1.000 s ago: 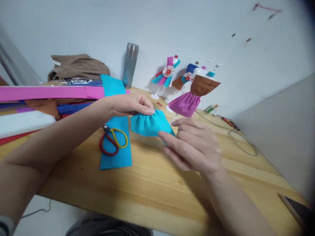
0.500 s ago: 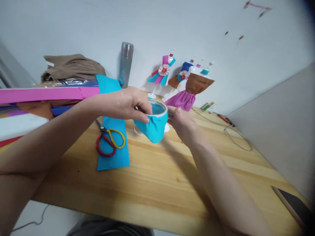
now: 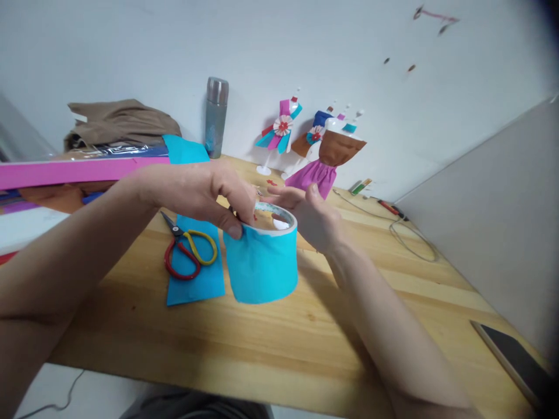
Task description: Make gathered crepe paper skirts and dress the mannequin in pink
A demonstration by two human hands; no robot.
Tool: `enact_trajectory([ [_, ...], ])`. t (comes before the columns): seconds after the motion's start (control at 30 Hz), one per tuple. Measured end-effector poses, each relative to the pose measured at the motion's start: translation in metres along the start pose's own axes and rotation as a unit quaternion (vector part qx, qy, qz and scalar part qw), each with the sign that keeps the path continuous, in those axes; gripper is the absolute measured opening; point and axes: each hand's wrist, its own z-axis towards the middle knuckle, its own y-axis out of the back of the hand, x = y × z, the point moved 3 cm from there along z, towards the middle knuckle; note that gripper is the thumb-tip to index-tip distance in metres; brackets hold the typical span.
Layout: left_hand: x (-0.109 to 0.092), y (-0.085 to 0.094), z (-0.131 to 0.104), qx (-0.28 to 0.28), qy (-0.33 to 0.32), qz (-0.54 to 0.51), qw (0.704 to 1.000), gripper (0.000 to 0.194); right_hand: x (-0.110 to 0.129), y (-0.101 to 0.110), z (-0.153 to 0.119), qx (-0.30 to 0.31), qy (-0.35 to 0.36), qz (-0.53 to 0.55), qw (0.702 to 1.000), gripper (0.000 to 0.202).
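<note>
My left hand [image 3: 205,195] pinches the near left rim of a white ring [image 3: 286,224] that looks like a tape-roll core, thumb outside and fingers inside. Bright blue crinkled paper or cloth [image 3: 264,267] wraps around the ring and hangs below it like a short skirt. Behind and to the right is my right hand [image 3: 317,218], open, palm turned toward the ring, fingers stretched out and thumb up. Whether its fingertips touch the far rim I cannot tell. Left of the ring, scissors [image 3: 190,253] with red and yellow handles lie on a blue strip [image 3: 196,291].
Small dress-form stands [image 3: 282,125] in coloured paper outfits stand by the wall, one in a brown top [image 3: 340,148]. A flask [image 3: 216,116], brown cloth [image 3: 126,125] and a pink strip [image 3: 87,169] lie to the back left. A phone [image 3: 510,361] rests at right, beyond a cable [image 3: 410,250].
The blue covering, gathered under the ring before, now hangs down open and straight. The ring sits lower and nearer. My right hand's fingers have opened out.
</note>
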Motion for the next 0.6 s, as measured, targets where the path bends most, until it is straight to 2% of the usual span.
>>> enact_trajectory([
  [0.1, -0.004, -0.001, -0.002, 0.008, -0.029, -0.002, 1.0, 0.01, 0.006, -0.004, -0.005, 0.039, -0.003, 0.0, 0.999, 0.064],
  [0.2, -0.007, -0.002, -0.003, 0.013, -0.025, -0.002, 1.0, 0.01, 0.01, -0.003, -0.01, 0.077, 0.0, 0.001, 0.997, 0.053],
  [0.5, -0.002, -0.001, -0.002, 0.014, 0.006, 0.015, 1.0, 0.006, 0.017, 0.008, -0.016, 0.14, 0.006, -0.094, 0.986, 0.04],
  [0.6, 0.0, 0.001, -0.003, 0.007, 0.001, 0.024, 1.0, 0.007, 0.023, 0.006, -0.019, 0.131, -0.015, -0.111, 0.985, 0.037],
])
